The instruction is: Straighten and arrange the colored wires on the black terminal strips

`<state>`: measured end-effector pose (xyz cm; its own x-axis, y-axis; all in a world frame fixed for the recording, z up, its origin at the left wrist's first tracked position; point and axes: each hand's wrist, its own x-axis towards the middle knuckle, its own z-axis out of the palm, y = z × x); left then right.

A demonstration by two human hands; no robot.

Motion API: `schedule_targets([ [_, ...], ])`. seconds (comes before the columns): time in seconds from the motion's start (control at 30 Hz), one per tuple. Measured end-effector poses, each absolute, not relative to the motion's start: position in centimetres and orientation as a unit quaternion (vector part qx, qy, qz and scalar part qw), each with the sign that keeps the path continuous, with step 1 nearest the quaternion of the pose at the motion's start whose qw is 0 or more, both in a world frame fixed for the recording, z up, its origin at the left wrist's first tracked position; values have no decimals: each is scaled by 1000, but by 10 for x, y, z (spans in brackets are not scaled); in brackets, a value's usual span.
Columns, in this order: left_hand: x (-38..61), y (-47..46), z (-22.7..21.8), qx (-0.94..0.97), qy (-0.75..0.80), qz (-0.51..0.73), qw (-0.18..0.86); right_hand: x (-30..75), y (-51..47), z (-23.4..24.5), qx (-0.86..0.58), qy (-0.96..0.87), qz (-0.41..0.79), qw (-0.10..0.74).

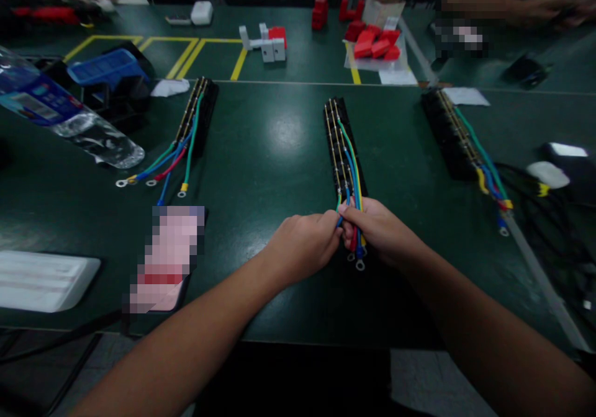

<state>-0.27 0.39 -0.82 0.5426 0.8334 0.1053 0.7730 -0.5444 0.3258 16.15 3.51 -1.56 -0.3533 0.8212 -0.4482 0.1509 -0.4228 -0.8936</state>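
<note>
In the middle of the green table lies a black strip [339, 144] with brass-coloured bars along it. Green, yellow, blue and red wires [356, 175] run down from it, and metal ring terminals [360, 264] hang at their ends. My left hand [310, 243] is closed at the near end of the strip, pinching a blue wire. From the right, my right hand [379, 228] wraps around the wire bundle just above the terminals. The two hands' fingers meet, and the wire ends between them are partly hidden.
Similar wired strips lie at left [193, 119] and right [454, 134]. A phone [172, 255], a white box [46, 280] and a water bottle [60, 113] occupy the left side. Red parts [375, 43] and grey blocks [273, 49] sit behind. Another person's arms [516, 10] show at back right.
</note>
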Motion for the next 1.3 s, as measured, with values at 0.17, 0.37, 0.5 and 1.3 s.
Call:
schedule_targets([
  [0.17,-3,4,-7,869,463,122,125,161,34,-15,-513,-476,669,251],
  [0.37,-2,4,-6,870,459,121,131,161,34,-13,-514,-480,667,247],
  [0.5,-2,4,-7,871,458,123,129,162,34,-15,-513,-485,665,245],
  [1.3,-2,4,-5,870,459,118,133,161,34,-13,-512,-474,671,251],
])
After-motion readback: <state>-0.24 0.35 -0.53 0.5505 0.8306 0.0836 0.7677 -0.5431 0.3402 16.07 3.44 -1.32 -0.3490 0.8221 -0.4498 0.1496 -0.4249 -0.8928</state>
